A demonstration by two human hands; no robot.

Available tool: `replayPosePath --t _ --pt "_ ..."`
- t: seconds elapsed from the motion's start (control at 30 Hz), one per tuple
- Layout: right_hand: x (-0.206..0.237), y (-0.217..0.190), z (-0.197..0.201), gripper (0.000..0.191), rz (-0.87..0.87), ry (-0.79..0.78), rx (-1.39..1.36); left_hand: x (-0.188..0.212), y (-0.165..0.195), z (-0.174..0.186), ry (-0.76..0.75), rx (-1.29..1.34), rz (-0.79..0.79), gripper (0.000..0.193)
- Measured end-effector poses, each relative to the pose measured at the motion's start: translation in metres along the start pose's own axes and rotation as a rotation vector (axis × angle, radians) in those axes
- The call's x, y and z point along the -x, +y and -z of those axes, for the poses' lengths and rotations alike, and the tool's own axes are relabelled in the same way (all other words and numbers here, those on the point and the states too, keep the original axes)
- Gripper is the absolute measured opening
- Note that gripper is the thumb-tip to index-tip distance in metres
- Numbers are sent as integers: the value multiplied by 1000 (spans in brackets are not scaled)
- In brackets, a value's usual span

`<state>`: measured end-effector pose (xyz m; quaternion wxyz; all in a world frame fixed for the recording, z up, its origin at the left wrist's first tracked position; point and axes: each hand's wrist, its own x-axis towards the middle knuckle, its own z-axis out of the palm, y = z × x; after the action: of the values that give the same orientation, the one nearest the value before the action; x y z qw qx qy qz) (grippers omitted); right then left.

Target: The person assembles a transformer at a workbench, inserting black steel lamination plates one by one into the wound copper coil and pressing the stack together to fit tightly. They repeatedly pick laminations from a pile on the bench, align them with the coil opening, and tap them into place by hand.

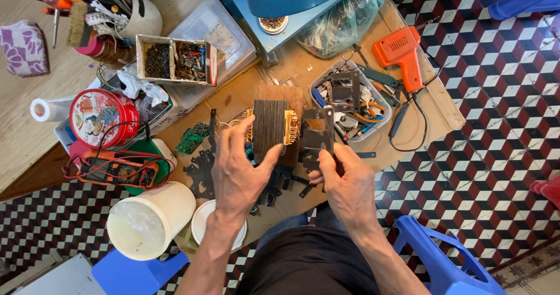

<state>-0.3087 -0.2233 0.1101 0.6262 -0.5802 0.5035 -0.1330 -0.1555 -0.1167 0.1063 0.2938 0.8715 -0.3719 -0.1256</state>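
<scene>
My left hand (pixel 236 169) grips a transformer core (pixel 270 128), a dark stack of thin plates with copper-coloured winding showing at its sides. My right hand (pixel 344 178) holds a flat dark metal plate (pixel 318 134) upright, just right of the core and close against it. More dark plates (pixel 204 169) lie scattered on the wooden board (pixel 245 93) under both hands.
A clear tray (pixel 350 105) of metal parts sits right of the core, an orange heat gun (pixel 401 53) beyond it. At left are a red tin (pixel 102 117), an orange multimeter (pixel 116 169), a green circuit board (pixel 192 138) and a white bucket (pixel 149 220). Blue stools (pixel 443 260) stand nearby.
</scene>
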Motion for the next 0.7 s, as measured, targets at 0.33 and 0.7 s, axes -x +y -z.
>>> replayPosePath --t 0.33,0.7 --pt "-21 2 -39 24 107 45 -10 -10 -3 -41 105 -51 43 78" --pt "-23 1 -45 28 168 38 4 -5 -9 -45 153 2 -18 68"
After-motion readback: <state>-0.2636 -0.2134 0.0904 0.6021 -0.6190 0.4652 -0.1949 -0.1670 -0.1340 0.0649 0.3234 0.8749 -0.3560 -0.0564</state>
